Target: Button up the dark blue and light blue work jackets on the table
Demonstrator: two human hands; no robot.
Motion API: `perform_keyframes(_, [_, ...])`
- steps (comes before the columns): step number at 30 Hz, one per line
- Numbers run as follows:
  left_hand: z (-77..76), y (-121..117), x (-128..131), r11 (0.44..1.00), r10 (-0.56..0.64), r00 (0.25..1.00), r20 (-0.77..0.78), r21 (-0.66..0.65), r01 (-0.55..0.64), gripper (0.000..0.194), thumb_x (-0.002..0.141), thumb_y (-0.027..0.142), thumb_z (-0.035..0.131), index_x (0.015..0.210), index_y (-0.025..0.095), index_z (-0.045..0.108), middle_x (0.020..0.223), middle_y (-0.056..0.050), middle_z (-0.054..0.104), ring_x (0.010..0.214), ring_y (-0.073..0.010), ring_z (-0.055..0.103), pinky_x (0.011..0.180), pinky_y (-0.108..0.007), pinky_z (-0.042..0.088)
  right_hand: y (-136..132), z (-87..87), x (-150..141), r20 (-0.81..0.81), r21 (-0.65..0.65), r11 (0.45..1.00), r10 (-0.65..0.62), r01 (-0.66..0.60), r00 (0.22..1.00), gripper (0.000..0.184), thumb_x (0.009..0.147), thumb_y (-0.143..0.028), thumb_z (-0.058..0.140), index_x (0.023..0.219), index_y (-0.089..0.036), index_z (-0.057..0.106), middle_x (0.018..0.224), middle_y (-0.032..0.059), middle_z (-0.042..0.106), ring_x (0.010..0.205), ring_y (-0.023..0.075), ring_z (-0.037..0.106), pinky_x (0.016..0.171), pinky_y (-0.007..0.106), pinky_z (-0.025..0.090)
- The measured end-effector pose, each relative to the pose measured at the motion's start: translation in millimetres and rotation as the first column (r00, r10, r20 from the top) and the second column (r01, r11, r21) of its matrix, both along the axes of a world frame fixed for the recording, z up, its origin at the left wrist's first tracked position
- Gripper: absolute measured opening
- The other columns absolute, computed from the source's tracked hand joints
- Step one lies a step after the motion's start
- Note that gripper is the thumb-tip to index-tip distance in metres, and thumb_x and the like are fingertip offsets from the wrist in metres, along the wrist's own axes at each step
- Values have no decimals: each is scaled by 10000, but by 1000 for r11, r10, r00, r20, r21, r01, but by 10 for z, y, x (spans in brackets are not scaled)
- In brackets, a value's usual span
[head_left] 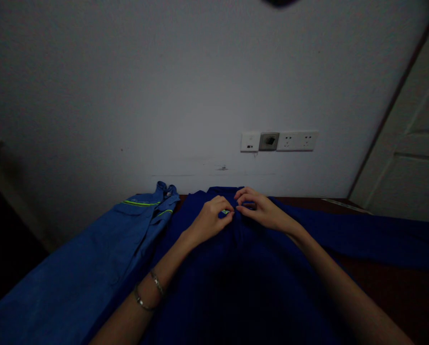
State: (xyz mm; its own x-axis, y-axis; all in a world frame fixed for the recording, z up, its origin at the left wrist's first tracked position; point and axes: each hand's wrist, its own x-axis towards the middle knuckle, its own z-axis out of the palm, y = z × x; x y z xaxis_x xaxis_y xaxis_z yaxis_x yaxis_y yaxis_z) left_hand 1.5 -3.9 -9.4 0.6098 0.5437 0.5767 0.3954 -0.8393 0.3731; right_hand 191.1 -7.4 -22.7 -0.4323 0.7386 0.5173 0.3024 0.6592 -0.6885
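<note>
A dark blue garment lies spread out on a dark brown table in front of me. Both my hands rest on its far end, near the collar. My left hand pinches the cloth with curled fingers, and a small light spot shows between its fingertips. My right hand pinches the same area just to the right, its fingertips nearly touching the left ones. Two thin bracelets circle my left wrist.
A lighter blue work jacket with yellow-green stripes lies on the left, partly under the dark garment. A white wall stands right behind the table, with a row of sockets. A pale door is at the right.
</note>
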Motion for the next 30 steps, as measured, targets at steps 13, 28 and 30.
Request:
perform_keyframes(13, [5,16,-26,976,-44,975,219,-198,89,72,731,167,579,685,143,630,731,-36,593,730,-133,553,731,-292,448,34,41,146,-12,-43,998,48,-48,999,162,789,-339,529,797,-186,584,1037,60,528,986,167,497,899,367,369])
perform_keyframes(28, [66,71,-34,835,261,875,407,-550,7,122,654,259,652,669,138,655,673,-24,633,644,-122,562,629,-250,457,17,163,344,-198,-91,972,-230,216,953,266,740,-416,563,880,-196,617,970,72,612,939,202,557,836,365,442])
perform_keyframes(30, [97,83,-55,797,319,856,406,-603,-10,126,635,255,660,671,134,656,656,-25,632,623,-121,563,614,-252,465,15,178,370,-215,-73,970,-243,233,946,260,746,-407,559,878,-190,615,964,70,608,925,192,563,832,358,448])
